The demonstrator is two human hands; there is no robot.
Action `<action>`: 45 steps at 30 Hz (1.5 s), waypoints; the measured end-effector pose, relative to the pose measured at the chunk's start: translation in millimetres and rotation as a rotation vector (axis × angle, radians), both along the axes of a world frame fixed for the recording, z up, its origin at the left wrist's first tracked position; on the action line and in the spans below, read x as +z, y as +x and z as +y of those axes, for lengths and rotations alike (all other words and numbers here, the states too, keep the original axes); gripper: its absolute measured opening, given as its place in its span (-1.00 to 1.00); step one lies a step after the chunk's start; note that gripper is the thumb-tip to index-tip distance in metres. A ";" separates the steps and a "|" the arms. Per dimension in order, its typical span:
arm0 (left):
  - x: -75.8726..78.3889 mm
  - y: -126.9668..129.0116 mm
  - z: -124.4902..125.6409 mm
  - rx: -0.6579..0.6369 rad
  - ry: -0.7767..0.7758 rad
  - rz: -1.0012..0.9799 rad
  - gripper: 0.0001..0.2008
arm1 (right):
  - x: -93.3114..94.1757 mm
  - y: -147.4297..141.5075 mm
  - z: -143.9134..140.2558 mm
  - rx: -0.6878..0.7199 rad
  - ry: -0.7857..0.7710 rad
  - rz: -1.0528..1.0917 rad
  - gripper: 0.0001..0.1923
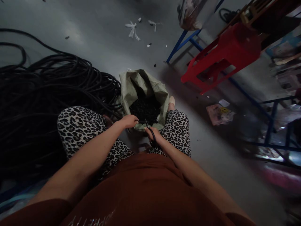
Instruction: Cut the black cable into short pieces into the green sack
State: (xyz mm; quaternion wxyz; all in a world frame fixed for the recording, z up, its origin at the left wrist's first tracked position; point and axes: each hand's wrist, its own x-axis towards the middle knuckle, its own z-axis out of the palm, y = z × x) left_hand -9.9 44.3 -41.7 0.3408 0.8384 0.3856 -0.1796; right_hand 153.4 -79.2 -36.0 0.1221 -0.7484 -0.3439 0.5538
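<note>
Fingers (pixel 133 117) curl closed at the six o'clock edge of the pale sack (pixel 127 87): the right hand (pixel 158 135) grips black-handled scissors (pixel 152 133), blades toward eleven; the left hand (pixel 128 121) pinches a thin black strip (pixel 141 121) pointing toward three.

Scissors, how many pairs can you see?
1. The scissors are in the right hand, at the near rim of the sack; the left hand, beside them, pinches a thin black piece. More might be hidden from view.
</note>
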 end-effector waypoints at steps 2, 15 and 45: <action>-2.0 0.1 -0.1 -0.011 0.000 0.003 -0.67 | 2.1 0.2 0.9 0.043 -0.002 -0.022 -0.67; 0.3 0.5 0.5 0.045 0.022 0.048 -0.68 | 1.9 3.3 0.6 -0.039 -0.026 0.005 -0.66; 12.3 7.3 -3.0 0.063 0.039 -0.020 -0.67 | 6.6 -4.1 1.6 -0.197 -0.140 0.328 -0.56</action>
